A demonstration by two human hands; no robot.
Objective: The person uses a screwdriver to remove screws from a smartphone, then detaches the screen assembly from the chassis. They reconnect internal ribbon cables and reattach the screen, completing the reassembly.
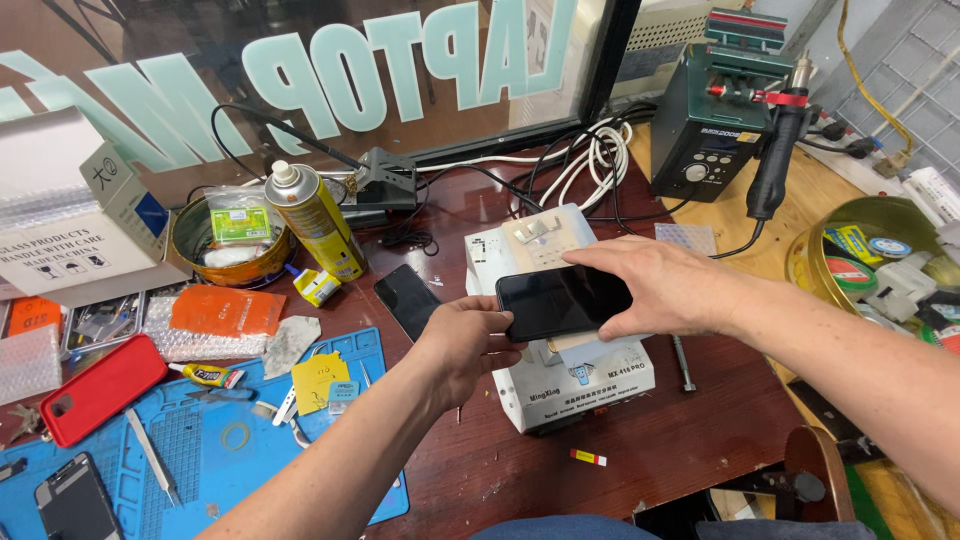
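Two hands hold one dark phone (563,301) just above the flat top of a white box-shaped machine (560,375) on the table (690,430). The left hand (462,345) pinches its left edge; the right hand (655,288) closes over the right end. Keeping it level and supported at both ends seems wise. The phone's underside, the machine's top and the left fingertips stay hidden.

Both hands hold a black, glossy rectangular smartphone (562,301) just above a white box-shaped machine (565,375) on the dark red wooden worktop (690,430). The left hand (468,345) pinches its left end; the right hand (655,285) covers its right end in a loose grip.
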